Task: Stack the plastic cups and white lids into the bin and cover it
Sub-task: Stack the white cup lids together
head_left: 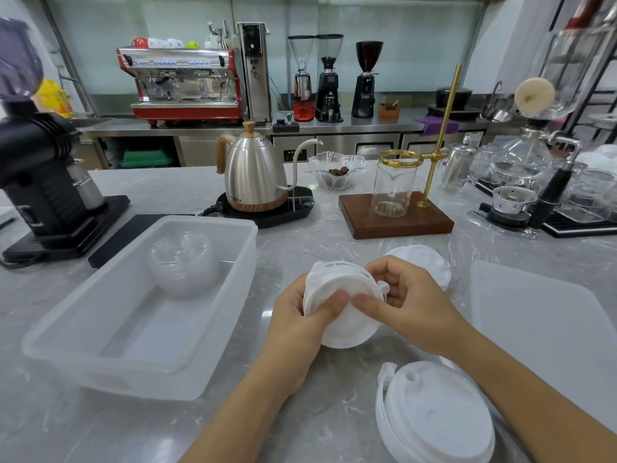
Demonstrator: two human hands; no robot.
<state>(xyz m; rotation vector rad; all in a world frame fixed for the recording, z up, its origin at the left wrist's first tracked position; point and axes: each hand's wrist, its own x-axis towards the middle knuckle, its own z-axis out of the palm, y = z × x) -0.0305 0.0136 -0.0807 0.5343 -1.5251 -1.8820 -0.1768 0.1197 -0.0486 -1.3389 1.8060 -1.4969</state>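
- A small stack of round white plastic lids (344, 309) is held above the grey marbled counter (300, 235), tilted with its underside toward the camera.
- The stack is gripped by the left hand (300, 315), whose fingers are curled round the left rim with the thumb pressed on the underside.
- The right rim is pinched by the right hand (410, 305), thumb laid on the underside just beside the left thumb.
- Another round white lid (430, 262) is seen lying on the counter behind the right hand, partly hidden by it.
- A further pile of white lids (434, 416) is seen on the counter near the right forearm.
- The rectangular translucent plastic bin (83, 335) is placed to the left of the hands, uncovered.
- A nested stack of clear plastic cups (182, 259) is lying on its side in the bin's far end.
- A flat translucent bin cover (541, 329) is laid on the counter to the right.
- A steel gooseneck kettle (253, 175) is set beyond the bin.
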